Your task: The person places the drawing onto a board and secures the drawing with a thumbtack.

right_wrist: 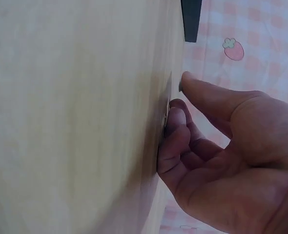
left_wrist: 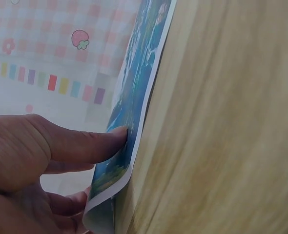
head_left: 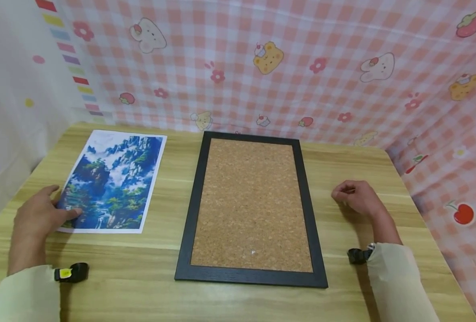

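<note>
A printed landscape picture point(head_left: 117, 179) with blue mountains and a white border lies on the left of the table. My left hand point(head_left: 38, 214) grips its near left corner, thumb on the printed face. In the left wrist view, that corner of the paper point(left_wrist: 134, 102) bends up between thumb and fingers. To the right of the black-framed cork board point(head_left: 254, 201), my right hand point(head_left: 359, 197) rests at the tabletop. Its fingers point(right_wrist: 175, 144) are loosely curled with nothing seen in them.
The framed board lies flat mid-table on the wood-grain tabletop point(head_left: 141, 273). A small shiny spot shows near its lower edge. Pink checked cloth point(head_left: 238, 58) hangs behind and on the right, white cloth point(head_left: 12, 103) on the left. Both wrists carry small black devices point(head_left: 78, 272).
</note>
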`<action>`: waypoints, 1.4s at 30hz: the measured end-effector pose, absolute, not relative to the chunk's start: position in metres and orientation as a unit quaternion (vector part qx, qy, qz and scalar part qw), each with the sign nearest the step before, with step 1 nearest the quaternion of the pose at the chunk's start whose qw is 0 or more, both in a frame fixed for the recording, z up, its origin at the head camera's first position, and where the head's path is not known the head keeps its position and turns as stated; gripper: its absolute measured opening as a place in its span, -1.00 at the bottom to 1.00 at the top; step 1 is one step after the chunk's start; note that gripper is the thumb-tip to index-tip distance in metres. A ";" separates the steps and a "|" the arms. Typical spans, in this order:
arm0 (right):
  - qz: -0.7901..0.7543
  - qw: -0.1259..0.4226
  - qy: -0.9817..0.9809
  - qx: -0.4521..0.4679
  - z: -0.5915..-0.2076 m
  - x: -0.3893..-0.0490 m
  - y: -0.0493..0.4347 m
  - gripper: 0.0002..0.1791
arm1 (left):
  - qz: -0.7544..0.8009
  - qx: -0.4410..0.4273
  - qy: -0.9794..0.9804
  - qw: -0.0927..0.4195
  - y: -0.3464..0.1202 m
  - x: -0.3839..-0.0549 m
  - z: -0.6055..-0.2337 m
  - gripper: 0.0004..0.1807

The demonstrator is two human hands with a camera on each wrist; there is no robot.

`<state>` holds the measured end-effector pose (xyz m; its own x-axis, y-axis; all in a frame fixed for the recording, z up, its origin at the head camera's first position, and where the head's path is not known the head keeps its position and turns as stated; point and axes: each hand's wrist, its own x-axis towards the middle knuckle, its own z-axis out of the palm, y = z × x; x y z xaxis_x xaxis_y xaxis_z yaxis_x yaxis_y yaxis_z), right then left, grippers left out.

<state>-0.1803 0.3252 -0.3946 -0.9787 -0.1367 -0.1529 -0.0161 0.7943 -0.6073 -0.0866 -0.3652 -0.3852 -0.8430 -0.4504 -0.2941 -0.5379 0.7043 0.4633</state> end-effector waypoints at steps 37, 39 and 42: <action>-0.487 0.073 0.869 0.041 -0.398 -0.174 0.335 -0.57 | 0.289 -0.255 0.919 0.083 -0.367 -0.089 -0.390 -0.19; -0.497 0.078 0.863 0.038 -0.398 -0.175 0.336 -0.58 | 0.301 -0.261 0.914 0.076 -0.366 -0.089 -0.389 -0.22; -0.523 0.081 0.848 0.039 -0.398 -0.176 0.336 -0.56 | 0.324 -0.269 0.905 0.063 -0.364 -0.088 -0.388 -0.25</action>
<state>-0.1758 0.3361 -0.3981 -0.9838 -0.0185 -0.1782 0.1510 0.4504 -0.8800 -0.0879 -0.3637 -0.3880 -0.8479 -0.4453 -0.2877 -0.5267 0.6455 0.5531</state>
